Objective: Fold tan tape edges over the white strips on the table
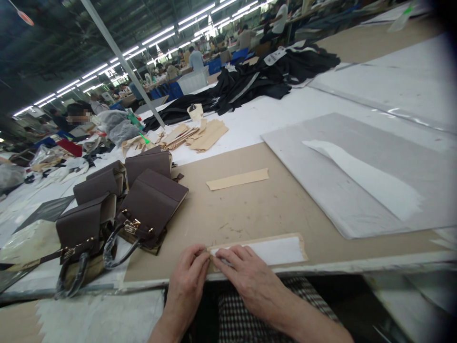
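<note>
A tan strip with a white strip [282,248] laid on it lies along the front edge of the table; the tan shows as a narrow border around the white. At its left end, my left hand [191,271] pinches the tan edge between thumb and fingers. My right hand [246,276] is closed over the same end, fingers bent and pressed together, its fingertips almost meeting those of the left. Both hands hide the strip's corner. Farther back, a separate plain tan strip [237,179] lies flat on the brown board [235,214].
Several dark brown handbags [153,200] with wrapped handles stand to the left. Behind them are a pile of tan pieces [203,136] and a heap of black material [257,81]. At right, a grey sheet [321,190] carries a white piece [371,178]. People work in the background.
</note>
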Available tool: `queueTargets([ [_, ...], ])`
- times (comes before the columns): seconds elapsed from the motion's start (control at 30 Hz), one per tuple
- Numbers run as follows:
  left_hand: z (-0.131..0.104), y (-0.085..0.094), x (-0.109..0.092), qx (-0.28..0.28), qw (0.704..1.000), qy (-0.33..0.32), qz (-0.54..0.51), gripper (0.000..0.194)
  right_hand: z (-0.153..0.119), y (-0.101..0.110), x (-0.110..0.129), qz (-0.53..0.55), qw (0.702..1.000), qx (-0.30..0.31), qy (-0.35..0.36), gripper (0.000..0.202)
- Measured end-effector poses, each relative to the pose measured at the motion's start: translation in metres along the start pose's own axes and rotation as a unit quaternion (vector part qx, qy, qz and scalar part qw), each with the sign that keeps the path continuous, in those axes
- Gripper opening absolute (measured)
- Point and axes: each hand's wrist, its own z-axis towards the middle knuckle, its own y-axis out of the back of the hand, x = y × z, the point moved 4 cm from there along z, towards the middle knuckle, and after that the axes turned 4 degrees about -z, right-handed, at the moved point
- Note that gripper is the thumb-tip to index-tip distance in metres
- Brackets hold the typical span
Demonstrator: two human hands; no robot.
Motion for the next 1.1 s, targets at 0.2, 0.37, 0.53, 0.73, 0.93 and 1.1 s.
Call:
queueTargets([
  [0.2,-0.002,-0.003,-0.002,0.026,0.998,-0.035,0.04,0.027,0.0,0.0,0.0,-0.001,1.0,-0.005,0.001,0.061],
  [0.37,-0.002,-0.002,-0.003,0.073,0.996,-0.041,0.045,0.033,0.0,-0.002,0.0,0.002,1.0,0.003,-0.004,0.058],
  [0.53,0.002,0.001,0.005,0.035,0.995,0.071,-0.067,0.013,-0.001,-0.002,0.0,-0.003,1.0,-0.003,-0.005,0.066],
  [0.73,0.004,-0.001,0.007,0.013,0.994,0.081,-0.068,0.016,-0.001,0.0,0.0,-0.005,1.0,-0.011,-0.002,0.065],
  [0.93,0.002,-0.003,0.003,0.019,0.999,0.03,-0.015,0.022,0.0,-0.002,0.0,0.003,1.0,0.0,-0.008,0.061],
  [1.1,-0.001,-0.005,-0.003,0.074,0.996,-0.049,0.034,0.036,0.001,-0.002,0.0,0.01,1.0,0.008,-0.009,0.059],
])
